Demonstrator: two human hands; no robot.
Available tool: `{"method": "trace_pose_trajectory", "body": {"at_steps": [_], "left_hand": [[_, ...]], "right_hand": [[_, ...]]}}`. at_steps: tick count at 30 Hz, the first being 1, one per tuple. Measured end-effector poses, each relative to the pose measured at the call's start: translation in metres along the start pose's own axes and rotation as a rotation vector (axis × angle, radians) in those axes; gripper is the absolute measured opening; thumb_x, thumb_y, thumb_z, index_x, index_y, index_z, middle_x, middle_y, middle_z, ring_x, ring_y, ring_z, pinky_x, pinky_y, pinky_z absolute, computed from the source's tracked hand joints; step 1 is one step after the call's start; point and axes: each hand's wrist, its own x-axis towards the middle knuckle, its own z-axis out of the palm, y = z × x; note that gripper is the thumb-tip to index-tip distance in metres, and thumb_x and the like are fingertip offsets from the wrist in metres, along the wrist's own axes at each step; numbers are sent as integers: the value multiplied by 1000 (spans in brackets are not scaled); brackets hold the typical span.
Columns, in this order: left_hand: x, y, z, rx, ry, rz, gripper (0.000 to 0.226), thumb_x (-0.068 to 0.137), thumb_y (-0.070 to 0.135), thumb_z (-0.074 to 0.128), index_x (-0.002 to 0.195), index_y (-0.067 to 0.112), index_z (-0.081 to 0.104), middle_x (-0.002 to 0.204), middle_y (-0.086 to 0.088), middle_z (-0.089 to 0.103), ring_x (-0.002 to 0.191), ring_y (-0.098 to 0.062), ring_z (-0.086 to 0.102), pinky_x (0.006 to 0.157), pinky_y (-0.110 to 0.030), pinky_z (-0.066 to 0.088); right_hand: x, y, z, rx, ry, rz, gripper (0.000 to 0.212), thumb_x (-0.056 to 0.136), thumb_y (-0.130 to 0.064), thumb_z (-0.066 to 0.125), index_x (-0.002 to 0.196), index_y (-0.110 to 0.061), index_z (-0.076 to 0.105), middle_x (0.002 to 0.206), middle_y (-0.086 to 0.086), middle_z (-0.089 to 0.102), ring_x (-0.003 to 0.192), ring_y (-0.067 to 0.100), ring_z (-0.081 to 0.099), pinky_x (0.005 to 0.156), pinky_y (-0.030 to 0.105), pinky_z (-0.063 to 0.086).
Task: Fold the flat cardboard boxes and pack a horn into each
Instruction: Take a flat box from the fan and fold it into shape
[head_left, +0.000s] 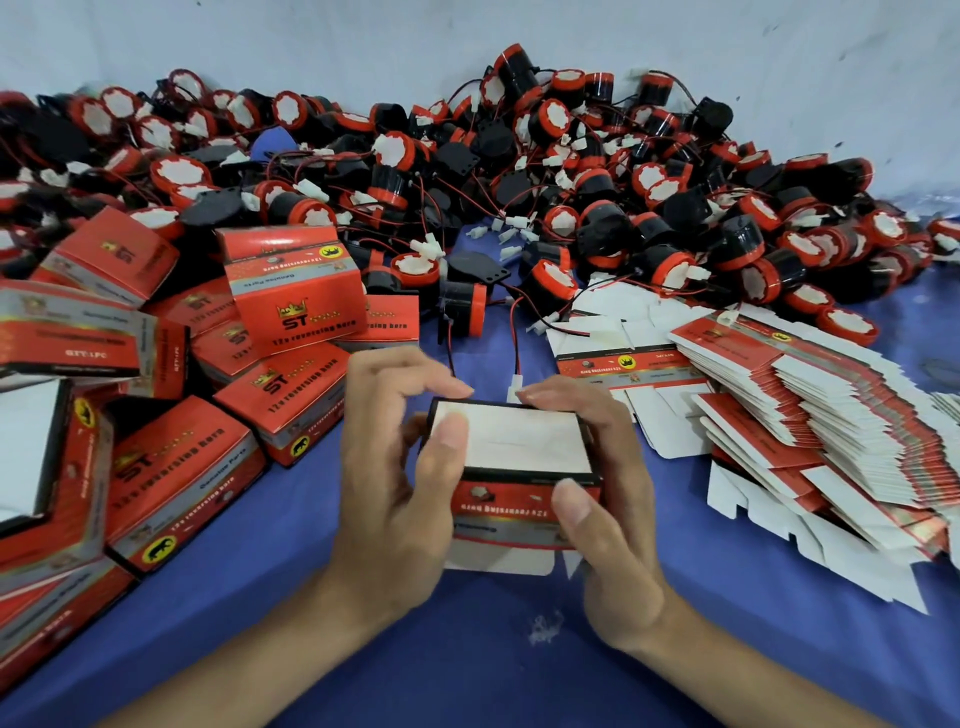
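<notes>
My left hand (395, 467) and right hand (608, 499) grip the box (514, 447), fingers (550, 393) curled round its ends; its long axis runs nine to three o'clock, white face upward.

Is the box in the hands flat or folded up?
Folded up: the box shows a closed white end and a red side, held between left hand and right hand.

Small cardboard box, front centre (511, 467): white top flap, black edging, red front, grey band.
Folded cardboard boxes, piled (291, 306): red, gold crown, black lettering, silver stripe, yellow oval with black animal.
Cylindrical plastic horns (400, 150): black bodies, red rims, white faces.
Flat cardboard blanks (841, 415): white, red edges.
Cloth table cover (467, 649): blue.
</notes>
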Motion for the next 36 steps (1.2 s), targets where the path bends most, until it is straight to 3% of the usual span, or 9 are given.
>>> {"method": "trace_pose_trajectory", "body": {"at_steps": [4, 11, 14, 17, 21, 25, 28, 31, 36], "left_hand": [[8, -7, -10, -62, -367, -13, 45, 96, 51, 38, 110, 13, 59, 112, 0, 56, 108, -17, 57, 91, -25, 44], [14, -29, -18, 124, -524, 96, 103, 64, 78, 62, 146, 33, 19, 144, 2, 22, 143, -13, 22, 105, -11, 29], [29, -24, -19, 158, -271, 87, 89, 61, 76, 65, 131, 25, 43, 126, -4, 45, 133, -12, 42, 95, -12, 42], [21, -37, -14, 201, -273, 97, 113, 56, 92, 51, 141, 21, 28, 143, -9, 23, 140, -29, 25, 110, -53, 34], [12, -35, -15, 130, -241, 79, 92, 77, 81, 43, 144, 20, 32, 149, -4, 21, 142, -19, 23, 114, -33, 27], [22, -35, -22, -228, 36, -189, 69, 75, 82, 43, 124, 33, 51, 131, 0, 55, 123, -20, 52, 99, -41, 44], [21, -33, -20, -417, 136, -216, 72, 69, 78, 59, 121, 31, 43, 133, 2, 45, 128, -16, 47, 94, -39, 50], [13, -35, -12, -237, -76, -113, 94, 68, 63, 72, 136, 23, 21, 148, 3, 22, 142, -16, 27, 106, -46, 42], [21, -41, -18, -139, -14, -322, 102, 54, 47, 88, 134, 29, 27, 137, 21, 41, 121, 3, 49, 94, -19, 46]], "right_hand": [[15, -3, -4, -89, 34, 143, 24, 88, -33, 48, 86, -12, 61, 90, -1, 62, 87, 12, 60, 76, 22, 45], [75, -6, -20, 513, 55, 1186, 36, 92, -40, 47, 78, -17, 71, 80, 5, 71, 68, 20, 68, 65, 29, 53], [82, -1, -13, 668, 44, 1204, 39, 92, -18, 34, 78, -10, 70, 79, 8, 68, 68, 22, 66, 65, 28, 54], [83, -1, -3, 721, 120, 1205, 39, 90, -19, 37, 68, -12, 69, 65, 6, 67, 56, 20, 64, 53, 23, 52], [68, -2, 13, 591, 99, 1038, 48, 94, -56, 40, 89, -18, 69, 81, 1, 74, 68, 15, 70, 54, 20, 52], [60, 3, 19, 162, -8, 884, 34, 88, -47, 56, 95, -15, 66, 63, -10, 63, 52, 4, 57, 45, 15, 44], [66, 7, 17, 456, 135, 1021, 28, 94, -36, 53, 97, -12, 67, 78, 2, 66, 75, 17, 64, 45, 18, 48], [66, 8, 22, 705, 255, 1059, 30, 99, -28, 49, 111, -7, 67, 97, 11, 71, 92, 21, 69, 54, 17, 54], [55, 0, 27, 211, -392, 963, 25, 95, -12, 53, 74, -12, 67, 72, 4, 71, 62, 9, 67, 58, 18, 53]]}}
